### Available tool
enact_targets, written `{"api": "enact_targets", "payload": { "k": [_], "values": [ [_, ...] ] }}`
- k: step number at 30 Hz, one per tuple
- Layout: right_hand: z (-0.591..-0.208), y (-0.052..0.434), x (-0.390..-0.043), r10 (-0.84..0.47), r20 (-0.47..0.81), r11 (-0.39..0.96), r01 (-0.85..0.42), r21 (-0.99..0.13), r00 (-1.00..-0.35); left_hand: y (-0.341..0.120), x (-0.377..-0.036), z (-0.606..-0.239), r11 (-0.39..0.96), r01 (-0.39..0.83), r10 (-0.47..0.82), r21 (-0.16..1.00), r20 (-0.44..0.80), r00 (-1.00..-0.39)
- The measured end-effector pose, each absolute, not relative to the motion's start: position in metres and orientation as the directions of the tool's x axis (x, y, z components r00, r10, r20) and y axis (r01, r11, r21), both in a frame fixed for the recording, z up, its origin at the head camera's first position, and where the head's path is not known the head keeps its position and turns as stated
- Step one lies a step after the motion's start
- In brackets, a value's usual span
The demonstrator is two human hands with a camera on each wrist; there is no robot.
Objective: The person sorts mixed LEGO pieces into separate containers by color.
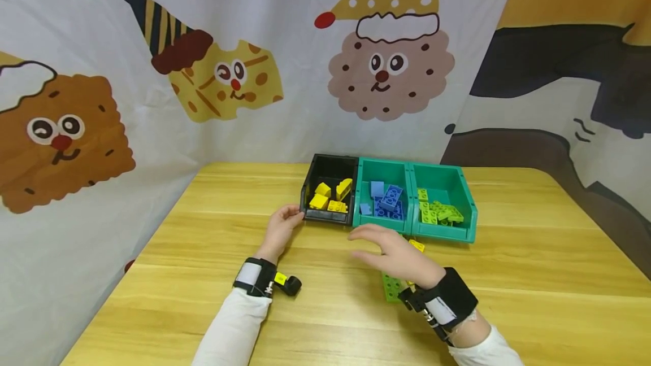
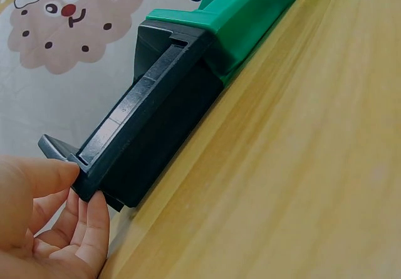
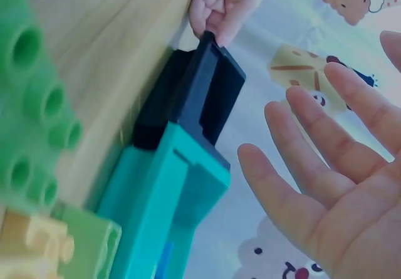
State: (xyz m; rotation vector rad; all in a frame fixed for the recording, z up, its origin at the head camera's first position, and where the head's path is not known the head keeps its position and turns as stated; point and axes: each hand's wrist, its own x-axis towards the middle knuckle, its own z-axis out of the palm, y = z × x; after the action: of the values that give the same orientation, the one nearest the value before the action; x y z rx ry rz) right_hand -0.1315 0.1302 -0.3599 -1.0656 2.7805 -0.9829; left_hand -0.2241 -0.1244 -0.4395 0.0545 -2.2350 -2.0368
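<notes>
The wooden bench [image 1: 508,253] fills the lower half of the head view, with wide bare board to the left and right of the work and a printed cloth backdrop [image 1: 152,72] close behind it. Just above the frame's middle, three bins stand touching in one row whose long axis runs left to right: a black bin [image 1: 329,216] of yellow bricks, then two teal bins [image 1: 460,233] holding blue and green bricks.

The left hand [image 1: 281,229], left of centre, is the one at the bins. Its fingers [image 2: 94,219] and thumb pinch the black bin's near-left corner lip, so the bin lies directly ahead and to the right of them.

The right hand [image 1: 394,253] hovers low in the middle of the frame, in front of the row. It holds nothing; its fingers [image 3: 294,178] are spread and nearly straight, with the tips toward the black bin.

Beneath and just behind that hand, loose on the bench, lie a green brick [image 1: 391,287] and a yellow brick [image 1: 417,245]. The yellow one sits near the front wall of the teal bins, though I cannot tell whether it touches.
</notes>
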Motion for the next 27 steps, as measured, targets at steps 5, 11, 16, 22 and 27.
{"api": "enact_targets", "payload": {
  "k": [5,11,16,22,27],
  "values": [
    [-0.361,0.145,-0.128,-0.591,0.219,0.598,-0.604,-0.526,-0.776,-0.124,-0.224,-0.439,0.103,0.052,-0.097,0.993,0.062,-0.993],
    [-0.359,0.163,-0.123,-0.540,0.194,0.695,-0.564,-0.446,-0.819,-0.126,-0.226,-0.439,0.099,0.049,-0.083,0.994,0.057,-0.995],
    [-0.356,0.178,-0.120,-0.458,0.097,0.794,-0.456,-0.403,-0.884,-0.126,-0.227,-0.439,0.088,0.036,-0.087,0.995,0.044,-0.995],
    [-0.359,0.187,-0.119,-0.349,-0.101,0.881,-0.290,-0.374,-0.932,-0.125,-0.225,-0.438,0.066,0.037,-0.100,0.997,0.043,-0.994],
    [-0.362,0.189,-0.121,-0.290,-0.177,0.910,-0.214,-0.355,-0.940,-0.123,-0.217,-0.428,0.076,0.037,-0.087,0.996,0.043,-0.995]
  ]
}}
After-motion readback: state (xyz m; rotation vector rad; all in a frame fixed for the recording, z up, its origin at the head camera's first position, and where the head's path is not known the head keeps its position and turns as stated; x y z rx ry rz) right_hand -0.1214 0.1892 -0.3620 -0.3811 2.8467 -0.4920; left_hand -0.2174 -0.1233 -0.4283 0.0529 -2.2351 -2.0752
